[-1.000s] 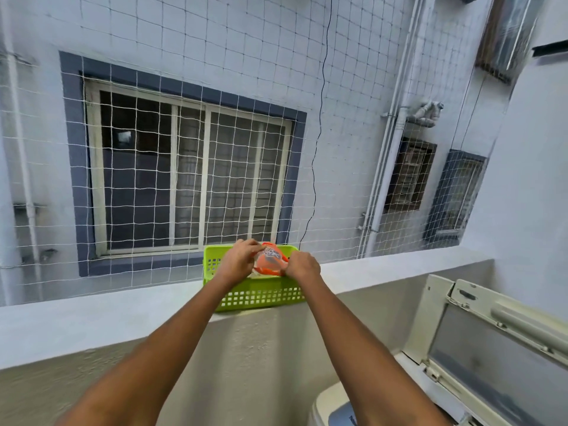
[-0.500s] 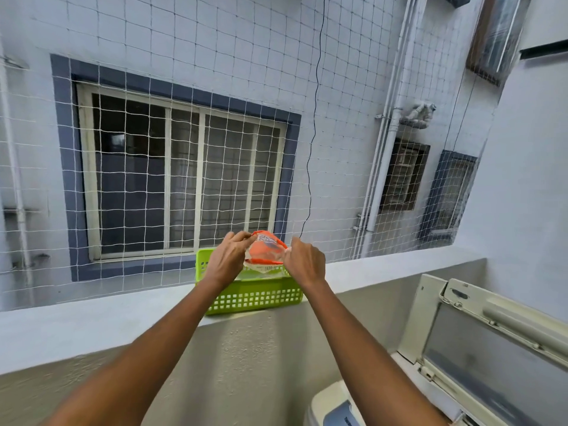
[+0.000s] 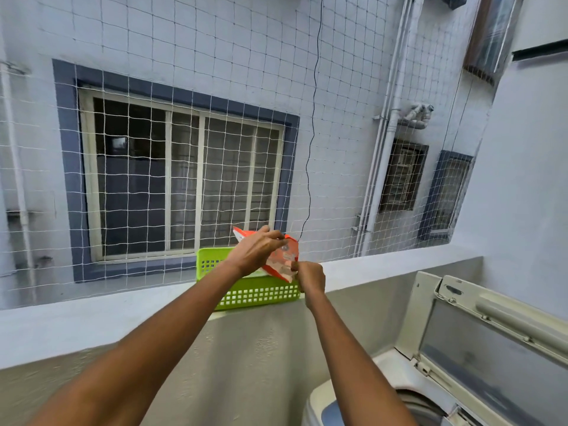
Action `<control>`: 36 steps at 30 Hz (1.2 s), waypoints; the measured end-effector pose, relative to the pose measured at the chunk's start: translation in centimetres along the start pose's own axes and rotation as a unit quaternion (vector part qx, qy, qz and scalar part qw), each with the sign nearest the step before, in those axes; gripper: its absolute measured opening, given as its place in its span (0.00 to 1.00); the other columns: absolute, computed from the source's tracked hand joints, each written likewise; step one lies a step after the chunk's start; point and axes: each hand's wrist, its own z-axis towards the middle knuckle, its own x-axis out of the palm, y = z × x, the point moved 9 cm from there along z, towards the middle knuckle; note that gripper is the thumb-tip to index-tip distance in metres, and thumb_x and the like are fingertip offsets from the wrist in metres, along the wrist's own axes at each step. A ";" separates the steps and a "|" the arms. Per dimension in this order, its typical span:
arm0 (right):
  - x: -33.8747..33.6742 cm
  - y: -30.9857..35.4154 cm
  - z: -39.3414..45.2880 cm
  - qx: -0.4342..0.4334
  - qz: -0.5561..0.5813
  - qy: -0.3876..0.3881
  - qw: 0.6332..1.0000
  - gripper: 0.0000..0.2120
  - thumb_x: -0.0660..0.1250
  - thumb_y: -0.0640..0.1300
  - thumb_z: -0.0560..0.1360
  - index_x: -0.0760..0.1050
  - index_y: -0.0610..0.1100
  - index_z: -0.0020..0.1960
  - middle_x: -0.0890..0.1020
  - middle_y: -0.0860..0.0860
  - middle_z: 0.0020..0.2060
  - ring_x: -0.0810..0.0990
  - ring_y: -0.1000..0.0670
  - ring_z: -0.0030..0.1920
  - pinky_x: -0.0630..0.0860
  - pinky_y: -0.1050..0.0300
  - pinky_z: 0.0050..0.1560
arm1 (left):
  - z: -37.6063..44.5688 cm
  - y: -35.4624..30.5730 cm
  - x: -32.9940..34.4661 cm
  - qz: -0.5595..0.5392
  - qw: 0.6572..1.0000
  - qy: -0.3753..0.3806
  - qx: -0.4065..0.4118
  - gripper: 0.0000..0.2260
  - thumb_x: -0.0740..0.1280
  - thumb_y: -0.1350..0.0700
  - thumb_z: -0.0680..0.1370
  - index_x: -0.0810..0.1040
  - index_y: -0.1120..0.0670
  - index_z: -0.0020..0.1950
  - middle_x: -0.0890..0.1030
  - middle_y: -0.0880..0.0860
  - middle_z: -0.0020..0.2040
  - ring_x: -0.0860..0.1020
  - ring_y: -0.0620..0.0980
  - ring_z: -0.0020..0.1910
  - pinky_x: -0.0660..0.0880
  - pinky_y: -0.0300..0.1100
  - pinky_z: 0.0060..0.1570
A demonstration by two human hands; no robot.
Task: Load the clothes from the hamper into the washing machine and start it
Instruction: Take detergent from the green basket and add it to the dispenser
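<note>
Being pinched by both hands: orange detergent pouch (image 3: 284, 259), left hand (image 3: 256, 250) on top, right hand (image 3: 310, 276) at lower corner, green basket (image 3: 246, 295) beneath.

washing machine (image 3: 384, 395) cut off at bottom edge, orange packet (image 3: 284, 259) print unreadable, partly behind left hand (image 3: 256, 250)

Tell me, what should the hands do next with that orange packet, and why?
Probably carry the orange packet down and right to the washing machine. The left hand grips its top and the right hand pinches its lower corner, so it is lifted above the green basket on the ledge, and the machine's lid stands open.
</note>
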 end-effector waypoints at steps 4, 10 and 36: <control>1.2 -0.4 -0.3 0.008 0.041 0.028 0.999 0.05 0.66 0.45 0.68 0.77 0.44 0.38 0.76 0.49 0.31 0.71 0.50 0.30 0.65 0.55 0.32 | -1.9 1.0 -0.4 -0.021 0.999 -0.015 -0.018 0.20 0.65 0.71 0.72 0.79 0.57 0.61 0.82 0.55 0.54 0.75 0.54 0.42 0.75 0.46 0.41; 0.7 0.2 -2.4 0.019 0.095 0.021 0.995 0.08 0.65 0.42 0.71 0.74 0.43 0.34 0.72 0.50 0.24 0.67 0.51 0.25 0.62 0.58 0.26 | -4.3 6.1 -0.3 -0.162 0.956 -0.050 -0.237 0.16 0.64 0.69 0.74 0.79 0.62 0.60 0.79 0.61 0.57 0.76 0.63 0.53 0.74 0.56 0.54; -7.5 3.0 -7.2 -0.004 0.042 -0.103 0.994 0.08 0.62 0.45 0.66 0.74 0.43 0.31 0.72 0.49 0.23 0.67 0.49 0.24 0.63 0.57 0.29 | -6.2 0.5 -2.0 -0.143 0.948 -0.069 -0.275 0.14 0.63 0.65 0.73 0.78 0.61 0.58 0.76 0.62 0.60 0.73 0.62 0.59 0.69 0.53 0.59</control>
